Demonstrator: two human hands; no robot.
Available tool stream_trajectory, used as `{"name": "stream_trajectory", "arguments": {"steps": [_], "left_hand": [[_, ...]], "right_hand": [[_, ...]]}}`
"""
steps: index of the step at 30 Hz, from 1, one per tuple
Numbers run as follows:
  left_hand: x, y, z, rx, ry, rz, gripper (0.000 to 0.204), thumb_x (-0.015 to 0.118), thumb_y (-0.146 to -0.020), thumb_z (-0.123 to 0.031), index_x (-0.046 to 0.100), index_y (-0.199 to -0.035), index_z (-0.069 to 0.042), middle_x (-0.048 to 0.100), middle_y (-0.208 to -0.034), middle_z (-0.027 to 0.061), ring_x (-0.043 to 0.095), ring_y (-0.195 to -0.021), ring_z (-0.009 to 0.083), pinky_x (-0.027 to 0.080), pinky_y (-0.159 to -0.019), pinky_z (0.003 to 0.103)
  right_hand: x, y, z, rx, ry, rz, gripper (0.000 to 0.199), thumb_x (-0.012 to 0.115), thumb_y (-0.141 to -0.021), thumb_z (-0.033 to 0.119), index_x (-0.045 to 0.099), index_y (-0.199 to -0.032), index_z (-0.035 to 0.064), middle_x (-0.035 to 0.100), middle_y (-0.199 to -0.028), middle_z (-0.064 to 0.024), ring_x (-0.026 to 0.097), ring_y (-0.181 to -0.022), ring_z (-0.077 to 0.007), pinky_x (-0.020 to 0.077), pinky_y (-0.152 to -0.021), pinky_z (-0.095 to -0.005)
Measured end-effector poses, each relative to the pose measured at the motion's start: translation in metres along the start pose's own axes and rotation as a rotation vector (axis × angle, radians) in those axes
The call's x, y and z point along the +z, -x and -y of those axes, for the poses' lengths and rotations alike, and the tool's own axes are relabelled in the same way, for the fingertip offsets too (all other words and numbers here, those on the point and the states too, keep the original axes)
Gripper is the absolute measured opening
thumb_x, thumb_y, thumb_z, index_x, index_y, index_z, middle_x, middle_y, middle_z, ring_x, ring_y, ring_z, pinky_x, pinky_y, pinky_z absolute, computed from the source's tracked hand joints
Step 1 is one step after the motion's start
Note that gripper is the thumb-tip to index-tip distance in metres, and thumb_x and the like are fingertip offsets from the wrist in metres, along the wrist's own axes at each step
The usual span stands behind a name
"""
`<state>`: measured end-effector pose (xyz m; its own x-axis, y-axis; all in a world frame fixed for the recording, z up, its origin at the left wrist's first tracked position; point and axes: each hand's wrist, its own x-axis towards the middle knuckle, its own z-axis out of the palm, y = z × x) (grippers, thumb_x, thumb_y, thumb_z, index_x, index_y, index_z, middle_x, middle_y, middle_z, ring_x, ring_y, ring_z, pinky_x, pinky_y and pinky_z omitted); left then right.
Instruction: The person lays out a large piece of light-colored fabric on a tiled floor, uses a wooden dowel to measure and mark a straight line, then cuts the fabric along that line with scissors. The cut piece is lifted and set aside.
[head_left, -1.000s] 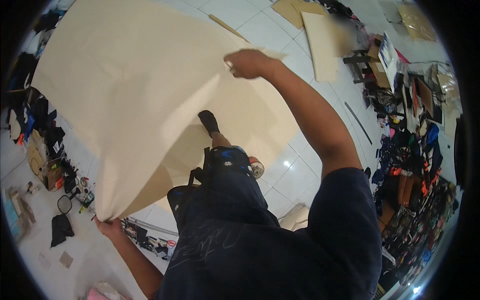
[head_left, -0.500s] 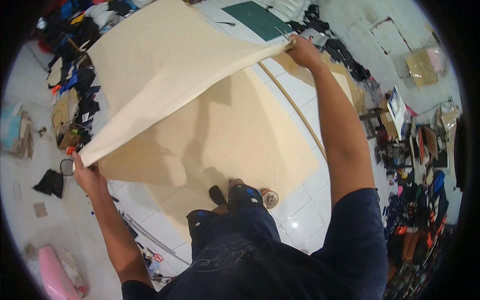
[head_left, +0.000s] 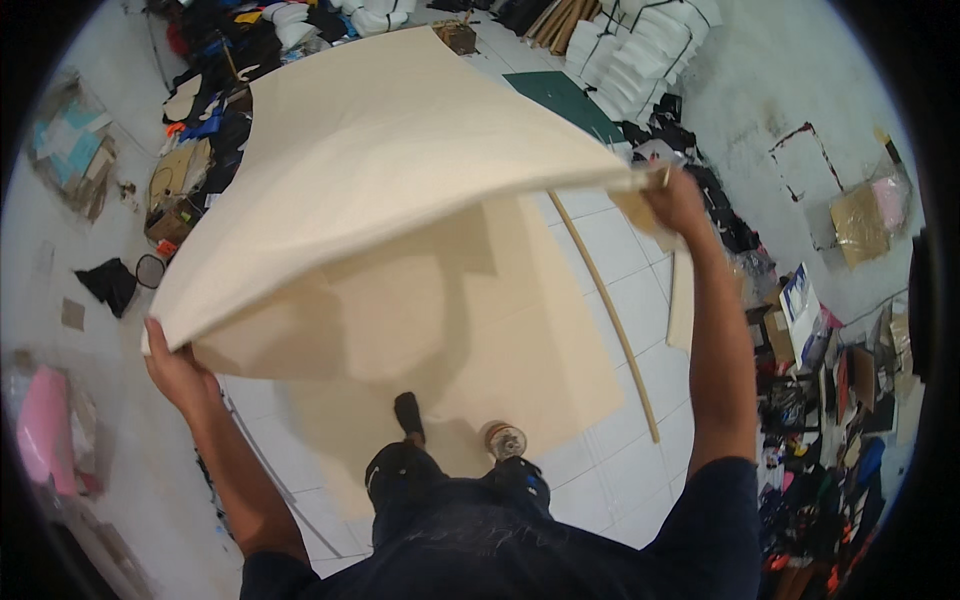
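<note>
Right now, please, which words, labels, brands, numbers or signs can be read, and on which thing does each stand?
None can be read.
Faint pale print on the dark navy fabric shirt: too blurred.
White-and-blue flat rectangular board at right: any print is too small.

To your far right, you have a flat green sheet and, farther off, white bundles tied with dark bands. A slender tan pole lies on the white tiles at right. To your left, note a crumpled black item beside an oval dark mesh frame; nearer, a pink package.
</note>
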<state>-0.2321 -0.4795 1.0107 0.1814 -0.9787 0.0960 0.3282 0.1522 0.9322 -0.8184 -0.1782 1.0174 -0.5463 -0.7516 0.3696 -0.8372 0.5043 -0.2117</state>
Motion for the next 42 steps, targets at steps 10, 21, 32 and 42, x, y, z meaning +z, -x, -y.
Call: {"name": "stream_trajectory", "arguments": {"steps": [10, 21, 32, 42], "left_hand": [[-0.189, 0.298, 0.105, -0.186, -0.006, -0.293, 0.044, 0.053, -0.097, -0.03, 0.053, -0.123, 0.005, 0.06, -0.122, 0.0162, 0.059, -0.11, 0.0265, 0.046, -0.096, 0.038], [-0.274, 0.467, 0.072, -0.434, -0.256, -0.175, 0.044, 0.05, -0.099, -0.03, 0.052, -0.124, 0.007, 0.062, -0.117, 0.015, 0.062, -0.105, 0.0243, 0.047, -0.093, 0.035], [-0.275, 0.509, 0.138, -0.434, -0.573, -0.052, 0.032, 0.057, -0.097, -0.026, 0.063, -0.108, 0.003, 0.065, -0.094, 0.0034, 0.055, -0.085, 0.0107, 0.044, -0.078, 0.027], [-0.295, 0.503, 0.429, -0.619, -0.596, -0.083, 0.04, 0.062, -0.093, -0.038, 0.057, -0.083, 0.0, 0.062, -0.086, 0.0097, 0.059, -0.079, 0.0146, 0.054, -0.075, 0.031]], "right_hand": [[0.056, 0.317, -0.055, -0.178, -0.055, 0.276, 0.017, 0.072, -0.067, 0.012, 0.059, -0.077, 0.0078, 0.062, -0.073, -0.0137, 0.061, -0.074, -0.0354, 0.0465, -0.069, -0.0475], [-0.03, 0.473, -0.133, -0.043, 0.194, 0.443, 0.012, 0.07, -0.066, 0.015, 0.06, -0.072, 0.0113, 0.063, -0.068, -0.0114, 0.063, -0.067, -0.0304, 0.044, -0.064, -0.0438], [0.05, 0.52, -0.186, 0.272, 0.17, 0.809, 0.021, 0.067, -0.077, 0.024, 0.066, -0.087, 0.0055, 0.067, -0.084, -0.0181, 0.066, -0.082, -0.0359, 0.0523, -0.071, -0.0469], [0.379, 0.57, -0.303, 0.02, 0.355, 0.58, 0.015, 0.063, -0.082, 0.02, 0.06, -0.083, 0.0052, 0.064, -0.079, -0.0155, 0.064, -0.076, -0.0365, 0.0498, -0.069, -0.0485]]}}
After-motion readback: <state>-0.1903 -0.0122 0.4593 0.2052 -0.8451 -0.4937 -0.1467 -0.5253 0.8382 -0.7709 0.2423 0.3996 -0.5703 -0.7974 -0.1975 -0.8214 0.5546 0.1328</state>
